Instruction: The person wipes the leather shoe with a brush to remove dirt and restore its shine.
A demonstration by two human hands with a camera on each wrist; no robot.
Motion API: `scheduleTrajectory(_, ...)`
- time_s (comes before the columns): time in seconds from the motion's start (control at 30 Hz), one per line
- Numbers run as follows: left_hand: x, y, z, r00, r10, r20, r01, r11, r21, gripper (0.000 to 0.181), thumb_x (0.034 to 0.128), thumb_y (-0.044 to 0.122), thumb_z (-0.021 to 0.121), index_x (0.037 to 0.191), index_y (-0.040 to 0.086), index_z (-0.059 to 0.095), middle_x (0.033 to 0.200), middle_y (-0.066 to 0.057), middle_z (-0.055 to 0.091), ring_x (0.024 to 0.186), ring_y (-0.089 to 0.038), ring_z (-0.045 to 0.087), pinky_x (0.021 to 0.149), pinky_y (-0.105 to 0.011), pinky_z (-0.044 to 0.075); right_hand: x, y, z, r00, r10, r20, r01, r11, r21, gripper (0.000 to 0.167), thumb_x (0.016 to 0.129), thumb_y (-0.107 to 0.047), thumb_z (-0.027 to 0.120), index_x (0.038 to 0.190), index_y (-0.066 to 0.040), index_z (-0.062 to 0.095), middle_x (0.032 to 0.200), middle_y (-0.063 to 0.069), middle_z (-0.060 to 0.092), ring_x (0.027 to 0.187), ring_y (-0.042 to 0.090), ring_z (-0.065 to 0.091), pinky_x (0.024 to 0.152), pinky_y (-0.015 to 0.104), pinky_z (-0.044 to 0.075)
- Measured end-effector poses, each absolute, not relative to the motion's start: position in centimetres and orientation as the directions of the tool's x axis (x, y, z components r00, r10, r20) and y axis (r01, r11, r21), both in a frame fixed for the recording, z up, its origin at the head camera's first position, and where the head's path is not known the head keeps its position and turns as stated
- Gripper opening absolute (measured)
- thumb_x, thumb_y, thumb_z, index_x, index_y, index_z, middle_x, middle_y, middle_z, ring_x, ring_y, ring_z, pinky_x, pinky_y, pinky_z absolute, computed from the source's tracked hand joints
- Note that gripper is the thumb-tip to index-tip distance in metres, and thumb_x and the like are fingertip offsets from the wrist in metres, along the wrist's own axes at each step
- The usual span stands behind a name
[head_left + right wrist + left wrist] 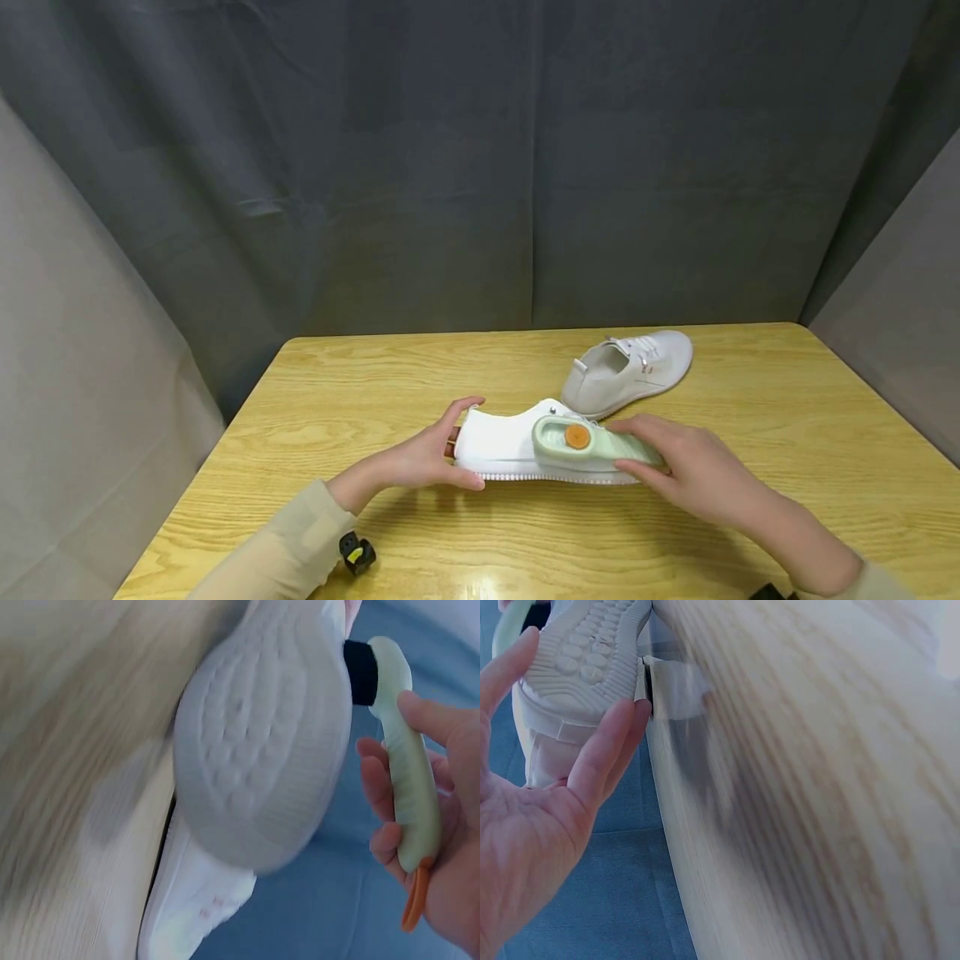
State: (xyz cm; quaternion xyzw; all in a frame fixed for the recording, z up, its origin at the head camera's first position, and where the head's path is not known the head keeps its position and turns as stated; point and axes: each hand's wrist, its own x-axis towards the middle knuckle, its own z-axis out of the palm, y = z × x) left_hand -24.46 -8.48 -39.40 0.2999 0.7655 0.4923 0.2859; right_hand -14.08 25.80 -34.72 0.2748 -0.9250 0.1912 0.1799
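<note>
My left hand grips a white shoe by its heel, thumb on the near side and fingers behind. The shoe is held above the table, and its textured sole shows in both wrist views. In my right hand is a pale green brush with an orange button on its head and an orange loop at the handle's end. The brush's dark bristles touch the side of the shoe's upper. Part of the shoe's front is hidden behind the brush and right hand in the head view.
A second white shoe lies on the wooden table just behind the held one, its toe pointing right. Dark grey cloth hangs behind the table, with pale panels at both sides.
</note>
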Motion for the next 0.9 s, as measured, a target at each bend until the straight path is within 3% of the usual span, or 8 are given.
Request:
scheduleTrajectory(0.13, -24.5, -8.4, -39.4, -0.657, 0.741, -0.141, 0.183, 0.338, 0.923, 0.101, 0.0817, 0.012, 0.080, 0.153, 0.028, 0.010, 0.115, -0.013, 0.057, 0.096, -0.022, 0.062, 0.081, -0.032, 0.050, -14.8, 27.5, -34.5, -0.855, -0.303, 0.420, -0.442, 0.850, -0.288, 0.035, 0.084, -0.022, 0.077, 0.115, -0.014, 0.065, 0.107, 0.002, 0.068, 0.086, 0.018, 0.065, 0.065, 0.039, 0.051)
scheduleTrajectory(0.27, -24.6, -8.4, -39.5, -0.652, 0.745, -0.140, 0.185, 0.335, 0.924, 0.101, 0.0813, 0.012, 0.080, 0.152, 0.028, 0.011, 0.117, -0.012, 0.056, 0.096, -0.022, 0.062, 0.082, -0.032, 0.050, -14.9, 28.6, -34.5, -0.880, -0.230, 0.416, -0.379, 0.867, -0.322, 0.036, 0.085, -0.021, 0.077, 0.117, -0.010, 0.064, 0.112, 0.010, 0.067, 0.092, 0.029, 0.065, 0.069, 0.047, 0.050)
scheduleTrajectory(0.37, -24.5, -8.4, -39.4, -0.648, 0.748, -0.144, 0.176, 0.331, 0.927, 0.101, 0.0816, 0.011, 0.080, 0.152, 0.028, 0.010, 0.116, -0.013, 0.057, 0.096, -0.022, 0.062, 0.082, -0.032, 0.050, -14.4, 28.3, -34.8, -0.841, -0.272, 0.469, -0.445, 0.839, -0.312, 0.037, 0.082, -0.019, 0.080, 0.115, -0.012, 0.065, 0.108, 0.002, 0.067, 0.092, 0.022, 0.065, 0.071, 0.044, 0.051)
scheduleTrajectory(0.5, -24.5, -8.4, -39.5, -0.643, 0.751, -0.148, 0.171, 0.329, 0.929, 0.101, 0.0819, 0.011, 0.080, 0.153, 0.027, 0.009, 0.115, -0.013, 0.057, 0.095, -0.022, 0.062, 0.081, -0.032, 0.050, -13.5, 27.2, -35.2, -0.738, -0.393, 0.549, -0.586, 0.777, -0.231, 0.042, 0.075, -0.016, 0.084, 0.113, -0.017, 0.066, 0.101, -0.012, 0.065, 0.083, 0.005, 0.061, 0.066, 0.028, 0.051)
scheduleTrajectory(0.63, -24.5, -8.3, -39.5, -0.644, 0.751, -0.148, 0.181, 0.338, 0.924, 0.102, 0.0817, 0.012, 0.080, 0.153, 0.024, 0.009, 0.113, -0.011, 0.058, 0.094, -0.021, 0.063, 0.081, -0.032, 0.050, -12.6, 26.0, -35.4, -0.673, -0.493, 0.551, -0.673, 0.717, -0.181, 0.041, 0.076, -0.021, 0.083, 0.112, -0.019, 0.065, 0.102, -0.011, 0.065, 0.083, 0.002, 0.061, 0.063, 0.024, 0.050)
scheduleTrajectory(0.73, -24.5, -8.3, -39.5, -0.647, 0.748, -0.149, 0.182, 0.341, 0.922, 0.102, 0.0816, 0.012, 0.080, 0.153, 0.025, 0.009, 0.112, -0.010, 0.058, 0.094, -0.021, 0.063, 0.081, -0.032, 0.050, -12.2, 25.6, -35.4, -0.673, -0.524, 0.521, -0.681, 0.713, -0.163, 0.038, 0.077, -0.024, 0.083, 0.111, -0.020, 0.065, 0.102, -0.007, 0.067, 0.080, 0.002, 0.060, 0.061, 0.025, 0.050)
scheduleTrajectory(0.9, -24.4, -8.3, -39.4, -0.647, 0.749, -0.146, 0.174, 0.331, 0.928, 0.101, 0.0820, 0.012, 0.080, 0.153, 0.028, 0.010, 0.114, -0.012, 0.057, 0.095, -0.023, 0.062, 0.081, -0.033, 0.050, -12.3, 26.4, -34.9, -0.743, -0.469, 0.478, -0.604, 0.777, -0.176, 0.039, 0.078, -0.023, 0.082, 0.113, -0.021, 0.065, 0.102, -0.009, 0.067, 0.080, 0.001, 0.059, 0.060, 0.028, 0.050)
